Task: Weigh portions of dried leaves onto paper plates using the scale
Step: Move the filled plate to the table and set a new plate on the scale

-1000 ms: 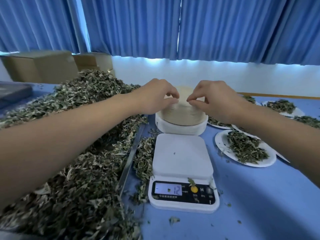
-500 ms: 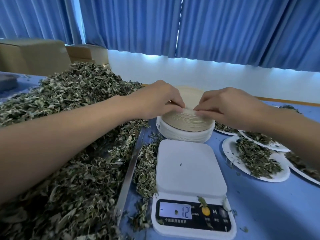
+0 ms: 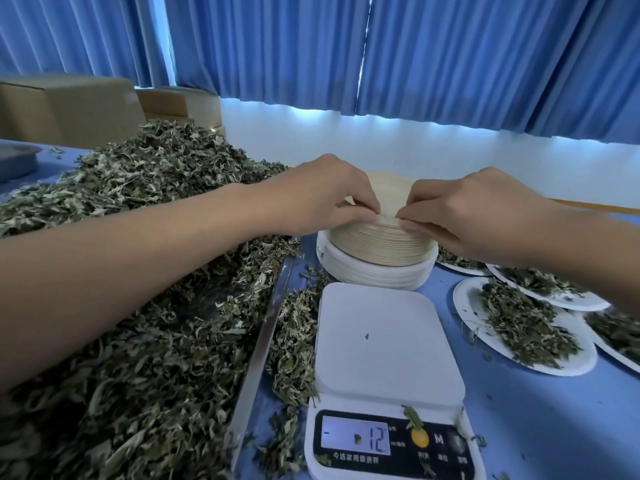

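A stack of upturned paper plates (image 3: 379, 252) stands on the blue table just behind the white scale (image 3: 388, 344). My left hand (image 3: 325, 194) and my right hand (image 3: 471, 209) meet at the near top edge of the stack, each pinching the rim of the top plate between fingertips and thumb. The scale's platform carries only a leaf crumb, and its display (image 3: 355, 439) reads -12. A big heap of dried leaves (image 3: 138, 271) covers the metal tray (image 3: 258, 351) on the left. Filled paper plates (image 3: 523, 323) lie to the right.
Loose leaves (image 3: 294, 344) are spilled between the tray edge and the scale. Cardboard boxes (image 3: 69, 105) stand at the back left under blue curtains (image 3: 381, 53). A grey tray corner (image 3: 15, 164) shows at the far left. Bare blue tabletop (image 3: 554, 427) lies front right.
The view has shifted closer and lower, so the scale sits nearer the bottom. Both hands have stayed at the top plate's rim, fingertips drawn closer together.
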The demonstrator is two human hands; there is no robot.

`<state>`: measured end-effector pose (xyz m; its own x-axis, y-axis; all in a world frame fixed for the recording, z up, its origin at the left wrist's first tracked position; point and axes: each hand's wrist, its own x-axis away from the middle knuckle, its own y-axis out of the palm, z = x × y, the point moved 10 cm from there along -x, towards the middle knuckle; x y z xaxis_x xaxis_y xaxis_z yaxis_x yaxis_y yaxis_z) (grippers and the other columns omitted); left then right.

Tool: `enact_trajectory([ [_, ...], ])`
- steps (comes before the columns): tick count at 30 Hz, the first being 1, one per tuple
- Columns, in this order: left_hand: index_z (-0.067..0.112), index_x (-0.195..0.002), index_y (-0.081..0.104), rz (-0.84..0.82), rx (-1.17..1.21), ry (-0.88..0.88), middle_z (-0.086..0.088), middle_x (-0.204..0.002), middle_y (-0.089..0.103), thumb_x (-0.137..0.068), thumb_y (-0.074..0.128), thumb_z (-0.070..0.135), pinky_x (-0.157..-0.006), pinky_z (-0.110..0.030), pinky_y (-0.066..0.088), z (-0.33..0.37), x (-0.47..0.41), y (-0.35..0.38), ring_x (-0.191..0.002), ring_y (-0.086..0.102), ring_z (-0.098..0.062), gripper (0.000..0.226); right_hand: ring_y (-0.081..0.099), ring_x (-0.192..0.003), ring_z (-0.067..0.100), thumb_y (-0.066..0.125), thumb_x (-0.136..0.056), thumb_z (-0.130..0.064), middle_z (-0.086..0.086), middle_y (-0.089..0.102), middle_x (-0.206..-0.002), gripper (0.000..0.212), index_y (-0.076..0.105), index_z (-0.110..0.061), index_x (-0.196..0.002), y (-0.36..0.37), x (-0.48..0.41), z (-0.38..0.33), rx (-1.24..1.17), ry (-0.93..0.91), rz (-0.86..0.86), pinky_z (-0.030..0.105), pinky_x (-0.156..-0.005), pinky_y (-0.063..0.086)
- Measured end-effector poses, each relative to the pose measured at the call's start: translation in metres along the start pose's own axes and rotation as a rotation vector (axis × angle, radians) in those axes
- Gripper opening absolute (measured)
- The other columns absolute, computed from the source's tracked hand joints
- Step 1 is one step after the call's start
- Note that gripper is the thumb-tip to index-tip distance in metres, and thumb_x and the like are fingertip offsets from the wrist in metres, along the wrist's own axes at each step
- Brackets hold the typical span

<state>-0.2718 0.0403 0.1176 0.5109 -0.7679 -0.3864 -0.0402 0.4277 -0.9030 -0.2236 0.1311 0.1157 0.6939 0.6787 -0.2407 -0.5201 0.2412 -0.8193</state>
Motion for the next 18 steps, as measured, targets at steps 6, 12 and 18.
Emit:
enact_trajectory([
  [6,0.023,-0.108,0.078,0.04,-0.043,0.031,0.012,-0.106,0.071,-0.098,0.065,0.029,-0.089,-0.042,0.051,0.01,-0.004,-0.007,-0.097,0.063,-0.01,0.018,0.055,-0.053,0.036,0.034,-0.104,-0.037,0.003,0.066,-0.096,0.045,0.073,-0.015,-0.101,-0.01,-0.001,0.0,0.036,-0.012,0.062,0.036,-0.049,0.043],
  [12,0.023,-0.111,0.076,0.049,-0.1,0.053,0.01,-0.107,0.07,-0.099,0.061,0.038,-0.088,-0.043,0.05,0.019,-0.004,-0.009,-0.097,0.063,-0.014,0.024,0.053,-0.053,0.036,0.027,-0.108,-0.034,0.005,0.064,-0.1,0.049,0.071,-0.012,-0.108,-0.01,0.0,0.0,0.104,-0.008,0.068,0.036,-0.048,0.042],
  [18,0.025,-0.122,0.065,0.077,-0.509,0.11,0.004,-0.108,0.067,-0.105,0.043,0.031,-0.081,-0.038,0.045,0.031,-0.009,-0.013,-0.098,0.062,-0.022,0.029,0.053,-0.054,0.039,0.02,-0.11,-0.035,0.01,0.062,-0.102,0.056,0.068,-0.008,-0.108,-0.021,0.0,0.008,0.1,0.055,0.164,0.041,-0.049,0.044],
])
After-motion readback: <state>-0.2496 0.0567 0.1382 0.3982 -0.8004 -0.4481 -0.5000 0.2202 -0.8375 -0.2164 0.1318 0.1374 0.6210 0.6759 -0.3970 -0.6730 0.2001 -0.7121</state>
